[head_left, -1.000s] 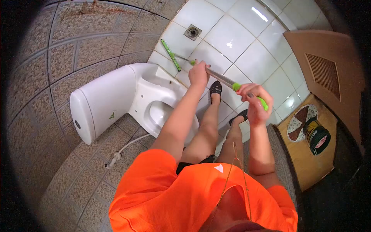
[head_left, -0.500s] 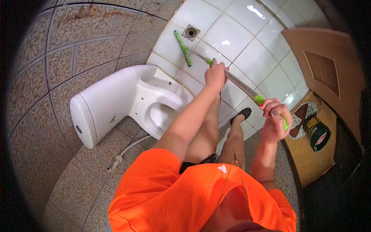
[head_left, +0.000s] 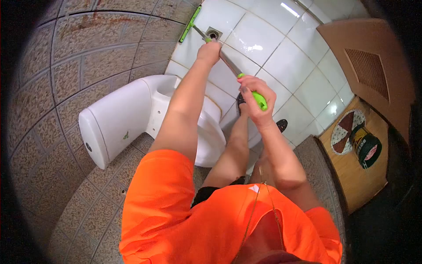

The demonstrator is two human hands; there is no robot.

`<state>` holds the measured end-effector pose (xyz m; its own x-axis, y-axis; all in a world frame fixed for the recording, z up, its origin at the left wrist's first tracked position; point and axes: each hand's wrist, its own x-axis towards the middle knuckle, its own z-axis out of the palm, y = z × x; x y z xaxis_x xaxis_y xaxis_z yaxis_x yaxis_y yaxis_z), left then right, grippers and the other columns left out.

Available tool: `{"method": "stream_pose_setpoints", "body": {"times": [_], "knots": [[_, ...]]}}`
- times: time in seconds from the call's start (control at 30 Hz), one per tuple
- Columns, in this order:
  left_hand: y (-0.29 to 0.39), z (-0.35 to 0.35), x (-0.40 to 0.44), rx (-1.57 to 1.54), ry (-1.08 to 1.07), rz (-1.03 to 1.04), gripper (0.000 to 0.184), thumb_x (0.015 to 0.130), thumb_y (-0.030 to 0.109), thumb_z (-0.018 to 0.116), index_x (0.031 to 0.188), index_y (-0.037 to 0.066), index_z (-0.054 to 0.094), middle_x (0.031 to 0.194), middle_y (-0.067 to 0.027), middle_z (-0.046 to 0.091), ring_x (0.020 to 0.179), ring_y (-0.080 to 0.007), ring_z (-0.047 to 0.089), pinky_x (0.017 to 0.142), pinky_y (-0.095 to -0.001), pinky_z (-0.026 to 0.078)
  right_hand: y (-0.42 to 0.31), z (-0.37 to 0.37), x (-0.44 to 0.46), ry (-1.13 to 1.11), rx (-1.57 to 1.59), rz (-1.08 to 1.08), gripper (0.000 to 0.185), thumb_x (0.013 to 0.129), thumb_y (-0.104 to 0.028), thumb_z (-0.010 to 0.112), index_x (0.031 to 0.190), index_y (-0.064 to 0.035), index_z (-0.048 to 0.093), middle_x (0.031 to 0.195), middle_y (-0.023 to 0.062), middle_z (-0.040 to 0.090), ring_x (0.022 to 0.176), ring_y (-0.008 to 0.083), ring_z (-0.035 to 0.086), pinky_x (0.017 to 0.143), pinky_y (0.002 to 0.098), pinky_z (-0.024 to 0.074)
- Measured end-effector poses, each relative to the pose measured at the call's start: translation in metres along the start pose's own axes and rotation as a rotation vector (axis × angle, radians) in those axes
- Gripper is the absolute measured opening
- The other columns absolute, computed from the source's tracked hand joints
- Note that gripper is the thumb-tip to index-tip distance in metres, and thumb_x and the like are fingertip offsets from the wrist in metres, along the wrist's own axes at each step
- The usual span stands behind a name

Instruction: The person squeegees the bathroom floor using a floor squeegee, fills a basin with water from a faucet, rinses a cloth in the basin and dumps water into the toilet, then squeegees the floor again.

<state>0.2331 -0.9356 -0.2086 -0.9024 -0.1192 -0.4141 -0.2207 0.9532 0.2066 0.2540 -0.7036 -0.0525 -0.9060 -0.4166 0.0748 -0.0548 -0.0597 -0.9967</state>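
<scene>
A long-handled floor squeegee (head_left: 231,64) with a grey pole and green fittings stretches away from me. My left hand (head_left: 209,52) is closed round the pole near its head end. Closer to my body, my right hand (head_left: 258,97) wraps the green grip at the other end. The green squeegee blade (head_left: 190,24) lies along the base of the stone-tiled wall, just left of the square floor drain (head_left: 214,34). White floor tiles (head_left: 259,33) around it look wet and shiny.
A white toilet (head_left: 118,115) stands at my left, partly behind my left arm. To the right are a brown door (head_left: 360,61) with a vent grille, a patterned mat (head_left: 345,132) and a dark green tub (head_left: 367,148). My feet in dark shoes (head_left: 282,125) are on the floor.
Both hands have pushed the squeegee forward and left. Its blade has gone from beside the drain to the wall's foot. My right hand has come nearer to my left.
</scene>
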Motion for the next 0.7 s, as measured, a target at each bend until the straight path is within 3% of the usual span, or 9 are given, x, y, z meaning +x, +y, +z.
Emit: {"method": "stream_pose_setpoints", "body": {"times": [0.13,0.27,0.37,0.47,0.53,0.57,0.6,0.63,0.7], "knots": [[0.055,0.04,-0.024,0.011,0.006,0.016,0.009,0.074,0.009,0.06,0.083,0.007,0.062,0.087,-0.0167,0.062,0.083,-0.0349,0.063,0.07,-0.0438,0.052,-0.006,-0.038,-0.054,0.199,0.176,0.152,0.016,0.081,-0.005,0.052,0.067,0.0035,0.053,0.077,0.0116,0.059,0.087,0.0259,0.057,0.083,0.0377,0.044],[0.1,0.041,-0.051,0.004,-0.077,0.027,0.009,0.075,0.011,0.06,0.083,0.006,0.062,0.091,-0.0178,0.06,0.082,-0.035,0.063,0.069,-0.044,0.052,-0.015,-0.072,-0.08,0.233,0.193,0.122,0.016,0.082,-0.005,0.052,0.068,0.0034,0.054,0.077,0.0121,0.059,0.085,0.0258,0.057,0.081,0.0367,0.0446],[0.139,0.043,-0.055,-0.032,0.063,-0.007,0.013,0.072,0.009,0.062,0.085,0.008,0.061,0.084,-0.0153,0.061,0.078,-0.0337,0.062,0.066,-0.0445,0.051,-0.027,-0.116,-0.092,0.176,0.089,0.105,0.014,0.081,-0.006,0.052,0.072,0.0038,0.056,0.08,0.0133,0.06,0.083,0.0247,0.056,0.08,0.0367,0.045],[0.225,0.042,-0.082,-0.076,0.032,-0.076,0.011,0.077,0.014,0.057,0.087,0.008,0.06,0.084,-0.0166,0.061,0.077,-0.0341,0.063,0.064,-0.0455,0.051,-0.057,-0.187,-0.13,0.299,0.171,0.202,0.011,0.078,-0.004,0.056,0.08,0.0057,0.061,0.087,0.0155,0.063,0.085,0.0236,0.058,0.081,0.0355,0.0456],[0.299,0.038,-0.119,-0.086,-0.068,0.036,0.017,0.086,0.018,0.046,0.087,0.006,0.058,0.085,-0.0181,0.061,0.078,-0.0358,0.063,0.064,-0.047,0.05,-0.082,-0.245,-0.189,0.464,0.252,0.228,0.011,0.077,-0.004,0.061,0.08,0.0065,0.063,0.089,0.0148,0.064,0.087,0.0234,0.059,0.079,0.0353,0.0469],[0.335,0.053,-0.144,-0.172,0.09,0.085,0.016,0.084,0.016,0.048,0.085,0.004,0.059,0.086,-0.0207,0.06,0.081,-0.0375,0.061,0.066,-0.0486,0.049,-0.091,-0.271,-0.228,0.607,0.111,0.328,0.013,0.08,-0.006,0.058,0.08,0.0064,0.061,0.09,0.0169,0.062,0.085,0.0255,0.059,0.079,0.0383,0.0468],[0.366,0.056,-0.16,-0.254,-0.075,0.143,0.016,0.082,0.015,0.049,0.084,0.003,0.06,0.094,-0.0239,0.057,0.088,-0.0397,0.059,0.068,-0.0501,0.049,-0.104,-0.298,-0.26,0.602,0.269,0.241,0.013,0.083,-0.007,0.053,0.08,0.005,0.057,0.088,0.0177,0.06,0.084,0.0277,0.058,0.081,0.0421,0.0454],[0.395,0.076,-0.179,-0.341,-0.103,0.171,0.012,0.073,0.013,0.056,0.079,0.002,0.059,0.097,-0.024,0.054,0.085,-0.0389,0.057,0.07,-0.0479,0.049,-0.12,-0.319,-0.279,0.538,0.21,0.224,0.013,0.084,-0.008,0.051,0.08,0.0032,0.055,0.086,0.0168,0.059,0.085,0.0287,0.057,0.083,0.0444,0.0442],[0.441,0.104,-0.212,-0.283,-0.138,0.159,0.014,0.069,0.009,0.059,0.082,0.003,0.061,0.091,-0.0239,0.055,0.085,-0.04,0.059,0.077,-0.05,0.048,-0.142,-0.339,-0.302,0.469,0.153,0.217,0.012,0.085,-0.009,0.049,0.08,0.0014,0.054,0.084,0.0159,0.057,0.085,0.0297,0.057,0.085,0.0467,0.0431]]}}
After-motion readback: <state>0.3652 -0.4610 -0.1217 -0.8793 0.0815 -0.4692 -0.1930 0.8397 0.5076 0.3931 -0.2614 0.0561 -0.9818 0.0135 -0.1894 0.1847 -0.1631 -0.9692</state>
